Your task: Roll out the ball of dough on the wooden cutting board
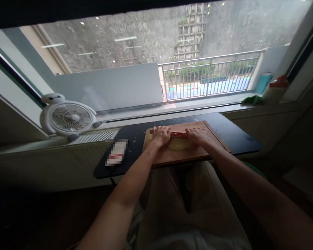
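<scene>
A rolling pin (178, 134) with reddish print lies crosswise over a piece of pale dough (179, 143). My left hand (161, 134) is wrapped over the pin's left part, and my right hand (197, 135) covers its right part. Both palms face down, with the fingers curled over the wood. The dough, flattened and rounded at the near side, rests on a wooden board (172, 158); its far side is hidden behind the pin and my hands.
The board sits on a small dark table (237, 140) with white specks. At its left lies a blurred-out packet (117, 152). A white fan (74, 117) stands by the window at left. On the right sill are a bottle with a red top (275, 91) and a green cloth-like item (252, 100).
</scene>
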A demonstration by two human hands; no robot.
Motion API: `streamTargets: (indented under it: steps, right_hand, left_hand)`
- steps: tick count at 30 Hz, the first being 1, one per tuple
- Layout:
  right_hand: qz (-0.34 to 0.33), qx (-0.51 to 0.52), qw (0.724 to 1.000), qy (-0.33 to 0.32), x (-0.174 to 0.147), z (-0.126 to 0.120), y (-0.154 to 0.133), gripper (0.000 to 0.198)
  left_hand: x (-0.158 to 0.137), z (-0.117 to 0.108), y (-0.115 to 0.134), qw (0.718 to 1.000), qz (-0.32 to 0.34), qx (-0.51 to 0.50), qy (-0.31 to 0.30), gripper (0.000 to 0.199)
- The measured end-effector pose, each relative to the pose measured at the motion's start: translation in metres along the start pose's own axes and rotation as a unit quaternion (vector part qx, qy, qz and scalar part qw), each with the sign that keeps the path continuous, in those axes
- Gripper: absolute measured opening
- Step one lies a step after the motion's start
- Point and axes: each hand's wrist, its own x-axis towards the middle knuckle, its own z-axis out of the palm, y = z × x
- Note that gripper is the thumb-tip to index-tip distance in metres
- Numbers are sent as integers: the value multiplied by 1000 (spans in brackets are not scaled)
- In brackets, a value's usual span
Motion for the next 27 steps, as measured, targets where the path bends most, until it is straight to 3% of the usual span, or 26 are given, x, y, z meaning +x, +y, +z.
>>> streamTargets:
  steps: [6, 8, 11, 14, 17, 19, 24, 27]
  right_hand:
    - [-9, 12, 999, 52, -10, 14, 2, 50]
    - [-2, 2, 1000, 29, 6, 13, 4, 49]
    - [59, -8, 998, -21, 28, 10, 5, 48]
    - [43, -10, 999, -6, 17, 12, 3, 47]
    - [-13, -3, 998, 55, -10, 18, 1, 47]
    - [-8, 1, 997, 76, -15, 17, -1, 50]
    - [64, -6, 998, -5, 16, -4, -4, 53]
    - [53, -15, 998, 7, 11, -8, -6, 47]
  left_hand:
    - [-39, -5, -17, 997, 67, -14, 35, 41]
    - [-33, -8, -18, 999, 40, -11, 4, 40]
    - [-17, -12, -14, 1000, -4, 2, -30, 39]
    - [-19, -13, -10, 1000, -8, 5, -16, 40]
    - [-36, -11, -12, 999, 29, -9, 15, 37]
    - [-38, -9, -15, 999, 46, -16, 24, 38]
    - [-3, -5, -10, 999, -24, -2, -36, 37]
    - [-5, -10, -4, 999, -31, -3, -15, 37]
